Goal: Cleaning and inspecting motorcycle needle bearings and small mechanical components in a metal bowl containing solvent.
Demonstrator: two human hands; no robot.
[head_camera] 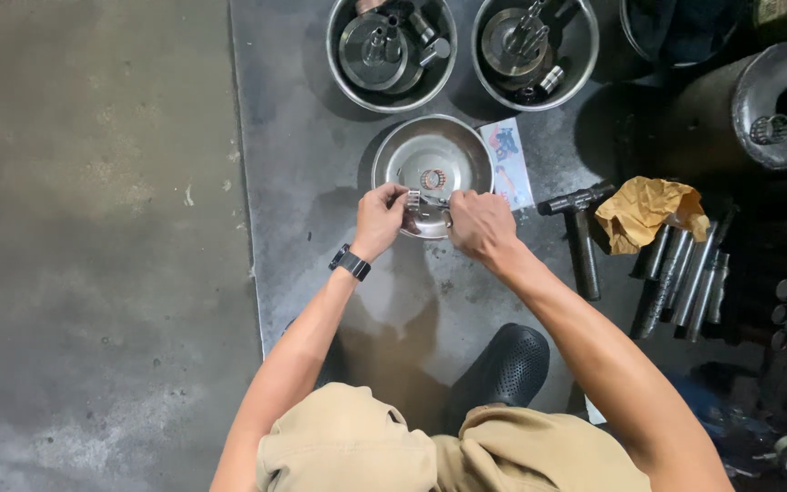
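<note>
A small ribbed metal part sits over the near rim of the steel bowl, pinched in the left hand, fingers curled tight around it. The right hand closes on a thin metal piece meeting it. A bearing ring lies inside the bowl. A hammer rests well right.

Two steel bowls of metal parts sit at the top of the dark floor mat. A hammer, crumpled yellow paper and steel rods lie right, near a heavy cylinder.
</note>
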